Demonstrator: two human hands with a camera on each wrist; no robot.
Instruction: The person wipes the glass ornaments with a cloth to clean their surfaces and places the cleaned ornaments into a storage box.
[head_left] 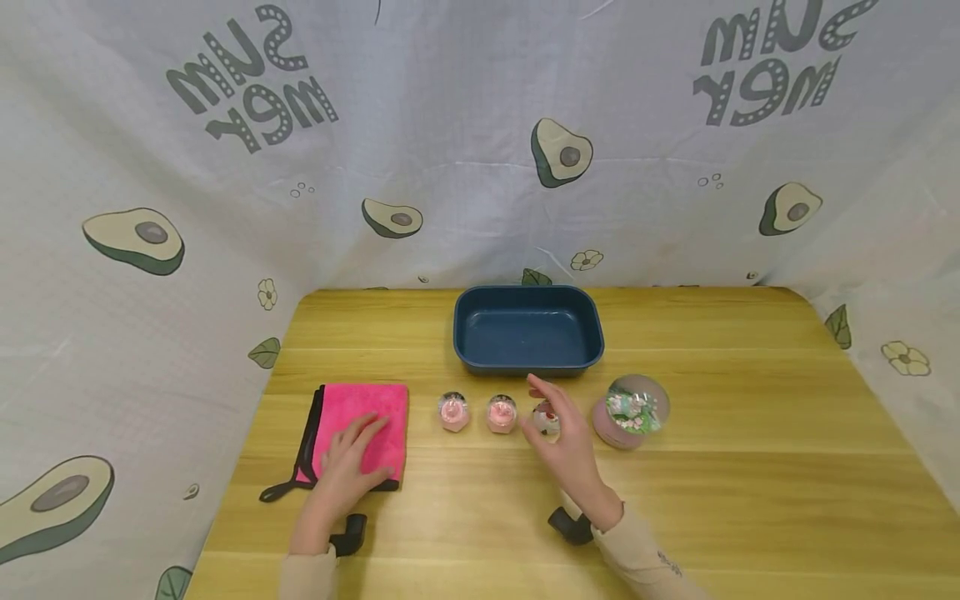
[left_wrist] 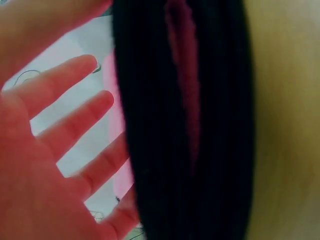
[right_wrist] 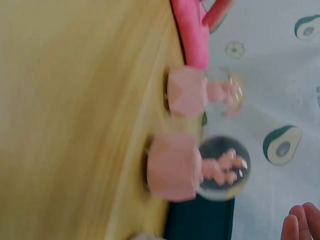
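Note:
A folded pink towel [head_left: 375, 398] with black edging and a hanging loop lies at the left of the table. Over it is my left hand [head_left: 345, 462], fingers spread; whether they touch the cloth I cannot tell. Black edging [left_wrist: 150, 120] fills the middle of the left wrist view. My right hand [head_left: 570, 442], thumb and fingers apart, is at a small snow globe [head_left: 546, 417] that it partly hides. Two small snow globes with pink bases, one left [head_left: 453, 412] and one nearer [head_left: 502, 414], stand beside it.
A dark blue rectangular bin [head_left: 528, 367] stands behind the small globes. Right of my right hand is a larger snow globe [head_left: 632, 412] with a pink base. A printed avocado cloth [head_left: 465, 183] hangs behind the wooden table [head_left: 750, 483].

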